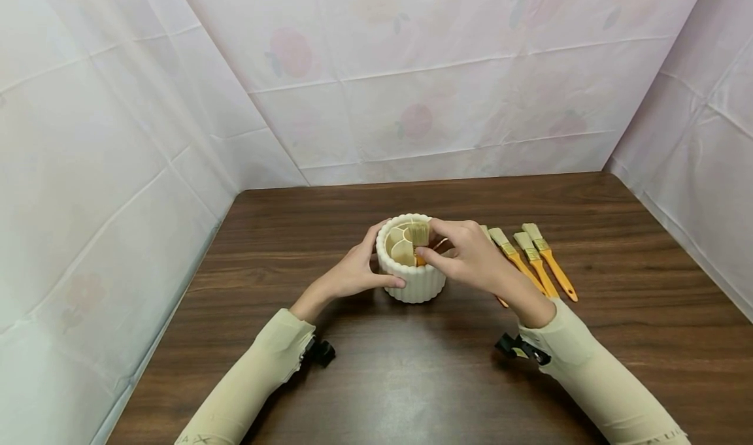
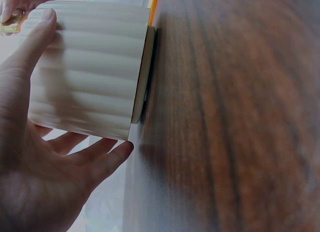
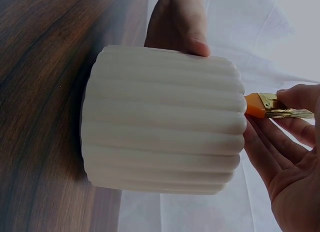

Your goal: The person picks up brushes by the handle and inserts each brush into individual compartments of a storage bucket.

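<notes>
A cream ribbed holder [image 1: 412, 281] [image 2: 90, 66] [image 3: 160, 122] with inner compartments stands on the dark wooden table [image 1: 412, 366]. My left hand [image 1: 359, 272] [image 2: 45, 157] grips its left wall, thumb on the front and fingers round the side. My right hand [image 1: 461, 252] [image 3: 287, 142] pinches a paintbrush [image 1: 419, 236] [image 3: 265, 105] by its metal band, the orange handle going down into the holder and the bristles above the rim. Three more orange-handled brushes [image 1: 538, 262] lie flat just right of my right hand; a fourth is partly hidden behind that hand.
Pale sheeting [image 1: 412, 72] with faint fruit prints walls in the table on the left, back and right. Bare wood lies in front of the holder, between my sleeves. The table's right edge [image 1: 682, 249] runs close behind the loose brushes.
</notes>
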